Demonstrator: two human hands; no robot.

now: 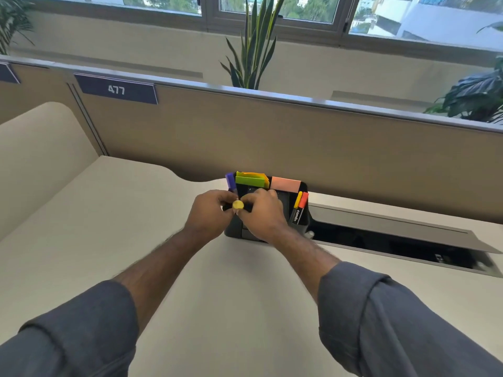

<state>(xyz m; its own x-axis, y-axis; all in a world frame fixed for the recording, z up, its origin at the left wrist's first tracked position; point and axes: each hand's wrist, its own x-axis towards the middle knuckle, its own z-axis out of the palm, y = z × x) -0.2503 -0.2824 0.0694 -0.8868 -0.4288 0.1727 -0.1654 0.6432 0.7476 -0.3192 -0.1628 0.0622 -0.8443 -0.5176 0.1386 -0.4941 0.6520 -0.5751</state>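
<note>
Beige office partition with a dark plate reading 477 backs a pale table, and behind it stand leafy plants under a row of windows.

At the table's far edge, against the partition, sits a black organizer. Green sticky notes and pink sticky notes stand upright along its back, with a purple marker at its left end. A yellow pen and an orange pen lean in its right compartment. To the right of the organizer, an open cable hatch is sunk into the table.

Both hands meet just in front of the organizer's left part. The left hand and the right hand hold a yellow-ended marker between them, above the table and close against the organizer's front. Its round yellow end faces the camera, and a short piece of dark barrel shows at the left hand. Left fingers curl round that barrel, and right fingers pinch the marker at the yellow end, with the thumb beneath it. Dark grey sleeves are pushed up both forearms.
</note>
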